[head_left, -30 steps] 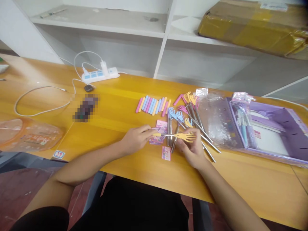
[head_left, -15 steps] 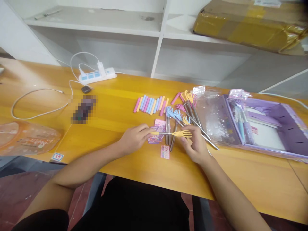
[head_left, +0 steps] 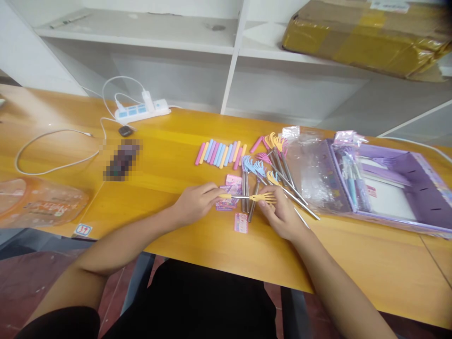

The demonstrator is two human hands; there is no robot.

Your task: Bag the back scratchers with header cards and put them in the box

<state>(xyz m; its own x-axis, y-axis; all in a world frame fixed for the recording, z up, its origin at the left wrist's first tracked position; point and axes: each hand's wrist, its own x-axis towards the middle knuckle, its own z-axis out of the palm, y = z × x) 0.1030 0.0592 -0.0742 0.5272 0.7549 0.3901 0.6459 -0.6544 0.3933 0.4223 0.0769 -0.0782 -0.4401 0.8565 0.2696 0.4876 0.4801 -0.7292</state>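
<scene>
A yellow back scratcher (head_left: 240,197) with a metal rod lies level between my two hands. My left hand (head_left: 197,203) is closed round its yellow handle end. At the other end, the fingers of my right hand (head_left: 282,214) are closed on the yellow claw head. Under and behind it lie blue-headed back scratchers (head_left: 254,165) with bare metal rods. Yellow and pink ones (head_left: 278,146) are heaped beyond. Small pink printed cards (head_left: 233,181) lie beneath the rod, with one card (head_left: 241,223) nearer me.
Pink, yellow, blue and purple handle sleeves (head_left: 221,154) form a row behind my hands. To the right stands a purple box (head_left: 423,188) beside clear plastic wrapping (head_left: 310,174). A power strip (head_left: 143,111), a white cable (head_left: 52,132) and an orange plastic bag (head_left: 45,205) are at left.
My right hand's fingers have closed further over the yellow claw head, and the hand has shifted slightly left. My left hand still holds the handle end.
</scene>
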